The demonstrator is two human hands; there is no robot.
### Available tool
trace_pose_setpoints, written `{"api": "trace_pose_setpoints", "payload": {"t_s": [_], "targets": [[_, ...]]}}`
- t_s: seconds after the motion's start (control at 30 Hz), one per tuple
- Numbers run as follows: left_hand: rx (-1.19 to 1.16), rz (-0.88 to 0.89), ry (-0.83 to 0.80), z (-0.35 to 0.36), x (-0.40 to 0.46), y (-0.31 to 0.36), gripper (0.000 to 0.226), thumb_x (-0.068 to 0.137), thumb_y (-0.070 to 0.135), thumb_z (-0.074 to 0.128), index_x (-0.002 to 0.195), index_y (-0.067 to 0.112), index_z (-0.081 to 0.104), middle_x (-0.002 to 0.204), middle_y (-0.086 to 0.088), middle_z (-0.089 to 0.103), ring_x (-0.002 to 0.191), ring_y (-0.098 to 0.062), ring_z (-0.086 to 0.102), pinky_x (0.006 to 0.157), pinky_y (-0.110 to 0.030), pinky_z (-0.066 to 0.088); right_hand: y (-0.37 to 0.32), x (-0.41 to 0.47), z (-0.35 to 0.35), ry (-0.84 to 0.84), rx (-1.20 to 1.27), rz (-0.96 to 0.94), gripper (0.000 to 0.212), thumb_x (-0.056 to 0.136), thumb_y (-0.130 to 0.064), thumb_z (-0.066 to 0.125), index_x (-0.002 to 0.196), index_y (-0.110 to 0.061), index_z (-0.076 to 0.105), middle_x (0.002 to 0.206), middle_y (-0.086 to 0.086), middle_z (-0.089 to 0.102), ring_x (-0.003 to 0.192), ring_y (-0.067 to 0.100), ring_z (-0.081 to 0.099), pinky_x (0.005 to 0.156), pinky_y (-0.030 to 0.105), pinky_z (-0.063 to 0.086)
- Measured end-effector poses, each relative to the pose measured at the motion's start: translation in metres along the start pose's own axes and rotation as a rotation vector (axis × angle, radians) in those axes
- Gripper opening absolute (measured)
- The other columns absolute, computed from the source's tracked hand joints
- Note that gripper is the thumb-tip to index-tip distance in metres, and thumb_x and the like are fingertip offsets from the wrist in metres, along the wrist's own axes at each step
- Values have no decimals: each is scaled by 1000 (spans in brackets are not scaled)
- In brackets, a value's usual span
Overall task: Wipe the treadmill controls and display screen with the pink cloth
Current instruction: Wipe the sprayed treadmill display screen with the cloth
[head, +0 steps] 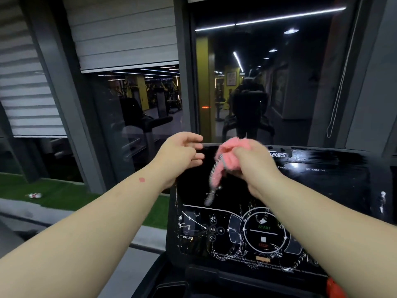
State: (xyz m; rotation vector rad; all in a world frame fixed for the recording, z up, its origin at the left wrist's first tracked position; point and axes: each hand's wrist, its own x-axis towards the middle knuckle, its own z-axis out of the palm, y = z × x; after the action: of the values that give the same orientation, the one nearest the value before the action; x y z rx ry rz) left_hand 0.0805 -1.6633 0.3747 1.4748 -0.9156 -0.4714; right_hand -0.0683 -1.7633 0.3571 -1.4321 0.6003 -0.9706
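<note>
Pink cloth (231,155) bunched in right hand (250,166), frame centre, tail hung down over dark display screen (193,186). Left hand (182,155) held loosely open, empty, beside screen's upper-left edge. Controls (263,233) directly below cloth, nearer right hand.

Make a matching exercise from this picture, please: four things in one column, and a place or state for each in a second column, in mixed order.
Things:
1. pink cloth
2. left hand
3. START label
4. red and white litter

Places or states:
A. lying on the green turf at far left
B. bunched in the right hand in front of the top of the treadmill console
C. holding nothing, fingers relaxed, by the console's upper left corner
D. in green letters inside the round control ring

Pairs: 1-B, 2-C, 3-D, 4-A
</note>
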Motion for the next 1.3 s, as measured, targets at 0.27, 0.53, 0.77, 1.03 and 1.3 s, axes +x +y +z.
{"api": "trace_pose_setpoints", "payload": {"t_s": [0.27, 0.53, 0.77, 1.03, 1.3], "targets": [[940, 420, 91, -24, 47, -46, 73, 84, -6, 48, 149, 25, 52, 147, -4, 52, 138, -24, 45, 113, -33, 39, 49, 26, -21, 322, -858, -657, 26, 92, -4, 53, 110, -20, 62, 111, -2, 50, 109, 21, 44, 96, 27, 38], [1079, 402, -36, -34, 60, -60, 86, 80, -9, 44, 156, 30, 41, 157, 5, 43, 143, -21, 41, 114, -43, 41, 71, 21, 40, -374, -1229, -708, 43, 86, -21, 37, 99, -14, 78, 113, 3, 65, 129, 29, 48, 114, 41, 39], [1055, 461, -26, -35, 57, -64, 84, 84, -11, 46, 159, 28, 37, 162, -2, 37, 148, -21, 35, 121, -30, 31, 65, 21, -20, 124, -1115, -926, 29, 73, 3, 63, 94, -11, 76, 101, 4, 63, 103, 28, 56, 101, 31, 42], [1077, 484, -48, -39, 62, -67, 87, 83, -13, 44, 159, 28, 36, 162, -2, 37, 149, -20, 35, 120, -32, 32, 85, 20, 20, -498, -1389, -872, 35, 79, -23, 41, 90, -24, 75, 106, -7, 61, 107, 22, 52, 97, 40, 48], [1086, 555, -46, -44, 70, -76, 87, 81, -15, 48, 156, 28, 42, 159, -3, 42, 144, -21, 42, 118, -34, 39, 69, 34, 6, -204, -1420, -891, 60, 74, -10, 45, 131, -6, 64, 138, 9, 57, 127, 34, 50, 111, 46, 41]]}}
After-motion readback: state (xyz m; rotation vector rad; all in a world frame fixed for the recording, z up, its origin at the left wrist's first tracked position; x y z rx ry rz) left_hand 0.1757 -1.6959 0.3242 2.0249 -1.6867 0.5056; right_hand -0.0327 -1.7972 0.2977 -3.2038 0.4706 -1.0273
